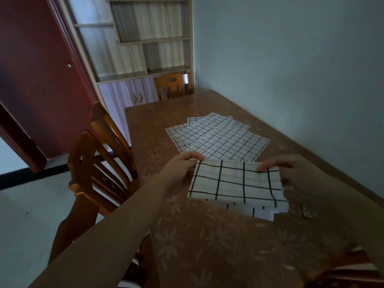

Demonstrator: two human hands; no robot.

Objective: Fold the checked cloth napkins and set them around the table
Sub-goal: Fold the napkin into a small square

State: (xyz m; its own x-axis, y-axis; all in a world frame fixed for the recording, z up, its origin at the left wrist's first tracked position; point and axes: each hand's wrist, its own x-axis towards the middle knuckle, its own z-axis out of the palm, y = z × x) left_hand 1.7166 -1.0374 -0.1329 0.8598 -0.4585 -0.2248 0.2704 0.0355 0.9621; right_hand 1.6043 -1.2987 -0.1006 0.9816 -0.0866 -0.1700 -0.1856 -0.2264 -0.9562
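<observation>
While a person stands at the near end of a brown flower-patterned counter [207,242], both hands hold one folded checked napkin [236,181] just above its surface. The left hand [180,169] pinches the napkin's upper left corner, thumb on top and the other fingers hidden beneath the cloth. The right hand [291,169] grips the upper right edge, its fingers [268,165] curled over the top of the fold. The napkin's long axis runs left to right between the two hands, so each hand sits at one short end, neither clearly nearer than the other. Its lower layers hang unevenly below the front edge. Beyond the napkin, further toward the middle of the counter, lies a loose pile of unfolded checked napkins [218,136], spread flat and overlapping. Judging from this, the napkin in hand is mid-fold or ready to be set down, and the pile remains to be folded. Left of the napkin, wooden chairs [99,163] stand against the counter's side. A small dark object [307,214], too small to identify, lies just right of the napkin.
</observation>
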